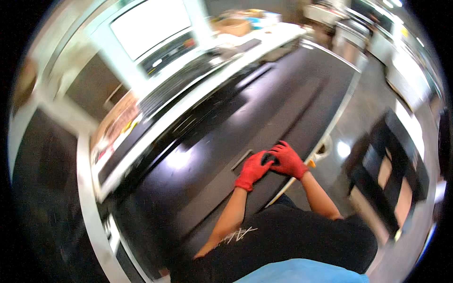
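Right of frame centre, the red-gloved left hand (255, 170) and right hand (288, 160) are lying together, both forearms (231, 212) converging from below.

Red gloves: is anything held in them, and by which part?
Cannot tell: the left hand and right hand sit close over a dark surface, the black patch between blurred.
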### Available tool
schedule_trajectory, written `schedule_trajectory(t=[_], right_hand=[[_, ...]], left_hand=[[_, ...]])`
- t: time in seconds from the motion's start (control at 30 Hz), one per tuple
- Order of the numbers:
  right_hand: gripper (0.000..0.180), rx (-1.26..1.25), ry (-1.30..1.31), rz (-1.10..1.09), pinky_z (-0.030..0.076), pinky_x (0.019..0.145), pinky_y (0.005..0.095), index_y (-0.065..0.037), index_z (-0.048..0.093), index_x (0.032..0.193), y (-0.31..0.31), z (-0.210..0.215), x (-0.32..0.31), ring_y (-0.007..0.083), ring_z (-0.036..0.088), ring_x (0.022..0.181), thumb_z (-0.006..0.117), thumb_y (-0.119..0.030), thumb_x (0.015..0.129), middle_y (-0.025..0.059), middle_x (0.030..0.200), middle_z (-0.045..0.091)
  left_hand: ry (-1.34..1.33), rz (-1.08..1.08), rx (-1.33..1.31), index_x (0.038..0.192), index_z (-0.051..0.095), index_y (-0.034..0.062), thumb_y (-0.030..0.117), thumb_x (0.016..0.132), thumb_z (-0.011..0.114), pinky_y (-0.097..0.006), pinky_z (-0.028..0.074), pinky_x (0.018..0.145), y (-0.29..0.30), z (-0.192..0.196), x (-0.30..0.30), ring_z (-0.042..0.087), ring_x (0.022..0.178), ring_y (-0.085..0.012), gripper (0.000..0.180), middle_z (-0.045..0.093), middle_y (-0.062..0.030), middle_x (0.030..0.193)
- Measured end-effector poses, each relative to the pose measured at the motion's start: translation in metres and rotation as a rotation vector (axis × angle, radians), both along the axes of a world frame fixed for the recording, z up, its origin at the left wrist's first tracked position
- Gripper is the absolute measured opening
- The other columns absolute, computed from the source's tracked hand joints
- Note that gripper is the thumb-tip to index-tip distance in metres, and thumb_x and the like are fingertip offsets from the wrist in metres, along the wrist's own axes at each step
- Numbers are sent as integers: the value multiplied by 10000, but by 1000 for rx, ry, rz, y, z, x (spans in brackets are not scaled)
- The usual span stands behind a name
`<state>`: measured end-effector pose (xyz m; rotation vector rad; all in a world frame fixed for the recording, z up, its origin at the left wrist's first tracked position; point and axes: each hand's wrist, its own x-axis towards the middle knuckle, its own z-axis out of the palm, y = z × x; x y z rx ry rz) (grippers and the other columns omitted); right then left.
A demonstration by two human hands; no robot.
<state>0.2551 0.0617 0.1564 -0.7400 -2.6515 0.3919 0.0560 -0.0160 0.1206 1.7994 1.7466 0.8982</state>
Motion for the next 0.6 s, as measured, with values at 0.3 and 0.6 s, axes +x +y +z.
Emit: schedule_trajectory(t=[0.3, 0.6], right_hand=[[1262, 16, -394, 315, 151, 1286, 696, -122, 555, 1529, 2, 7, 11, 458, 340, 1549, 937, -702, 475, 218, 1598, 481], [1243, 91, -375, 368, 184, 1243, 742, -112, 602, 1470, 9, 3, 7, 464, 412, 1472, 941, -722, 441, 224, 1517, 530]], left_hand=[[173, 309, 12, 1532, 492, 30, 614, 923, 705, -544, 380, 1198, 26, -12, -133, 491, 1457, -409, 870, 542, -244, 1551], [472, 700, -227, 1681, 317, 73, 794, 858, 659, -669, 115, 1298, 91, -19, -398, 186, 1642, -395, 1146, 278, -200, 1752]])
